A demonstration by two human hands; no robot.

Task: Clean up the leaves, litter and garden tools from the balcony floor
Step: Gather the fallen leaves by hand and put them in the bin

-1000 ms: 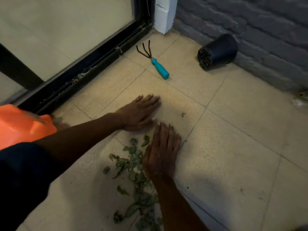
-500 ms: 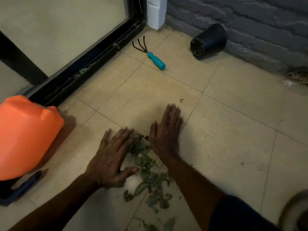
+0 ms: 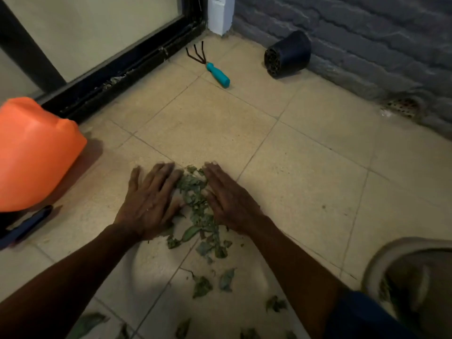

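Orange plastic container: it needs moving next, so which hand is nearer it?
Left. The left hand lies flat, with a gap between it and the orange plastic container on its left; the right hand is farther, across the green leaf pile.

A home balcony. Beige tiled floor (image 3: 305,167), a black sliding-door track (image 3: 127,74) upper left, grey brick wall (image 3: 367,33) upper right. A hand rake (image 3: 212,69) and tipped black pot (image 3: 288,55) lie near the corner.
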